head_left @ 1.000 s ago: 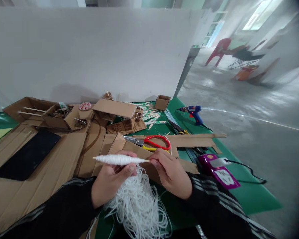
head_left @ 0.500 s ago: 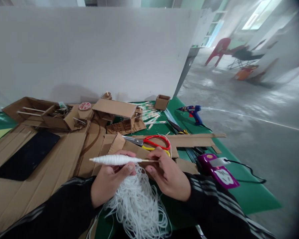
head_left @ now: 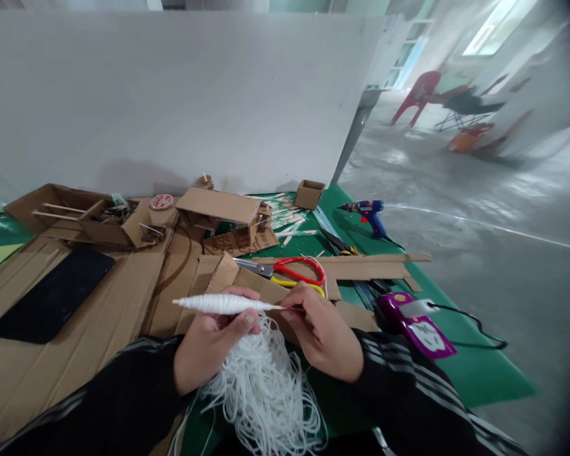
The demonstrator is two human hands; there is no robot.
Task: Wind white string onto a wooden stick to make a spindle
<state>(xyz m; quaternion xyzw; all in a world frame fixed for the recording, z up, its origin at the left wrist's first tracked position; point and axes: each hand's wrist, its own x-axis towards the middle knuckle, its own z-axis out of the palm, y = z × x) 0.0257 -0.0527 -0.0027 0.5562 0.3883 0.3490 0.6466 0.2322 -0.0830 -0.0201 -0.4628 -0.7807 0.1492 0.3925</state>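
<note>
A thin wooden stick (head_left: 276, 307) wound with white string (head_left: 221, 304) lies level between my hands. My left hand (head_left: 213, 345) is closed round the wound part, with its thumb in front and fingers behind. At the bare right end, my right hand (head_left: 320, 332) pinches the stick between thumb and fingers. Below them hangs a loose heap of white string (head_left: 268, 392). Just behind my hands are scissors (head_left: 301, 271) with red and yellow handles, resting on cardboard.
Cardboard boxes (head_left: 218, 206) stand along the white panel. A black tablet (head_left: 52, 294) lies on cardboard at left. At right are a blue glue gun (head_left: 370, 215), a purple device (head_left: 415, 326) with a cable, and black pliers (head_left: 337, 242). Thin sticks (head_left: 285, 215) lie scattered at the back.
My right thumb and fingers have closed more tightly on the stick's right end. The stick has shifted very slightly to the right.
</note>
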